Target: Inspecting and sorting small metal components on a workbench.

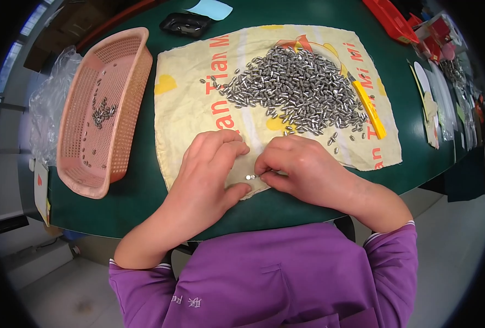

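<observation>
My left hand [212,164] rests on the near edge of a cream printed cloth [182,109], its fingers curved and its thumb apart from them. Facing it, my right hand [294,164] has thumb and forefinger pinched together; what they hold is too small and hidden to name. Right at those fingertips, in the gap between both hands, lie small shiny silver pieces [250,177]. Beyond my hands a large heap of small oval metal beads [302,87] spreads over the cloth, with a few strays around its edge.
Left of the cloth stands a pink plastic basket [103,90] with some beads inside, beside clear plastic bags [51,104]. A yellow cutter knife [369,109] lies right of the heap. Farther back are a black tray [185,24] and a red bin [391,21] on the green table [253,15].
</observation>
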The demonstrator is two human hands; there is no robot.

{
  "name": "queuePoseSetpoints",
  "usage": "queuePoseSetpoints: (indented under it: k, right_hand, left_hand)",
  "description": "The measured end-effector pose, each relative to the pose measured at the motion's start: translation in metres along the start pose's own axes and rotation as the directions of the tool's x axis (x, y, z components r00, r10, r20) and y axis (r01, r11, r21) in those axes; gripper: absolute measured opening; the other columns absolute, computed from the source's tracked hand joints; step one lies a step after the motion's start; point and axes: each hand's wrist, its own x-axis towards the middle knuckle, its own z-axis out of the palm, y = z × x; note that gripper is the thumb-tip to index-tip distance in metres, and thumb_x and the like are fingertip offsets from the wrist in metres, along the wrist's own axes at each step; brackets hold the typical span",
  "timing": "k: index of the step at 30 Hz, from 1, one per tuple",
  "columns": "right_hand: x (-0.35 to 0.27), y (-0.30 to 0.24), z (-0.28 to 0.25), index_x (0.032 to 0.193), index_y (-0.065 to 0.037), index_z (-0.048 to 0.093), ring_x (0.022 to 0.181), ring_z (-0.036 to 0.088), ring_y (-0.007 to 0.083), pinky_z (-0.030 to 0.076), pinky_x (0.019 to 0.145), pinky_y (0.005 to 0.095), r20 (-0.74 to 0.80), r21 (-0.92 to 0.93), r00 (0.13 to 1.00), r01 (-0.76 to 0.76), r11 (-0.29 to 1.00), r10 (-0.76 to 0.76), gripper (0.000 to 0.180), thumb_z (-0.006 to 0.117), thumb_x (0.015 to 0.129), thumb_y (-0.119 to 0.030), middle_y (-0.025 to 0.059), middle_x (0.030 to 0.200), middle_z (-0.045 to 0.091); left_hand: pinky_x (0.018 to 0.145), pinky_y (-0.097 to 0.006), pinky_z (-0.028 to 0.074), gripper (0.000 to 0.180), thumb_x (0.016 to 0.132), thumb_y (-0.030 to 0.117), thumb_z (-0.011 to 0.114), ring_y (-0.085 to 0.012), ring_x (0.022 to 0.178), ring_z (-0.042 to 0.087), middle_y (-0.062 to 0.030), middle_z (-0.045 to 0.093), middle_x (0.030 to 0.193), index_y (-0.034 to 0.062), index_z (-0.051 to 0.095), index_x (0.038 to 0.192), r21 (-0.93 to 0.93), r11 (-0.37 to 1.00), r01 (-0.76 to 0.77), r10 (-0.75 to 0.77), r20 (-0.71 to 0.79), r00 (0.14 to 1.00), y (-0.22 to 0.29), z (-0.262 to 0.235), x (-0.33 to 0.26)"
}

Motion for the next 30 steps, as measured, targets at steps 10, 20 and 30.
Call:
queuePoseSetpoints:
  k: [10,20,30]
  right_hand:
    - [0.0,0.0,0.002,0.097,-0.006,0.064,0.09,0.065,0.0324,0.053,0.08,0.0438,-0.03,0.002,0.998,0.049,0.999,-0.049,0.019,0.072,0.08,-0.004,0.01,0.09,0.064]
    - [-0.001,0.0,-0.005,0.097,-0.005,0.064,0.088,0.069,0.0318,0.056,0.077,0.0426,-0.009,0.085,1.0,-0.024,0.996,0.025,0.017,0.068,0.082,-0.001,0.0112,0.091,0.069]
    - [0.009,0.014,-0.029,0.1,-0.003,0.065,0.078,0.069,0.0191,0.058,0.071,0.0318,-0.287,0.002,0.952,-0.115,0.993,0.111,0.015,0.068,0.086,0.0,0.0077,0.09,0.068]
  left_hand:
    - [0.087,-0.036,0.054,0.078,0.077,-0.002,0.081,-0.0232,0.101,0.061,-0.0084,0.063,0.114,0.0051,0.044,0.146,-0.128,0.989,0.069,-0.06,0.071,0.996,0.003,0.013,-0.007]
    - [0.084,-0.037,0.054,0.066,0.08,0.0,0.079,-0.0241,0.097,0.063,-0.0089,0.064,0.108,0.0056,0.052,0.139,-0.112,0.992,0.063,-0.057,0.054,0.997,0.004,0.021,-0.005]
    - [0.083,-0.04,0.054,0.023,0.085,0.0,0.07,-0.0311,0.102,0.062,-0.0124,0.063,0.107,0.0013,0.069,0.107,0.126,0.983,-0.135,0.13,0.048,0.99,0.012,0.026,0.0]
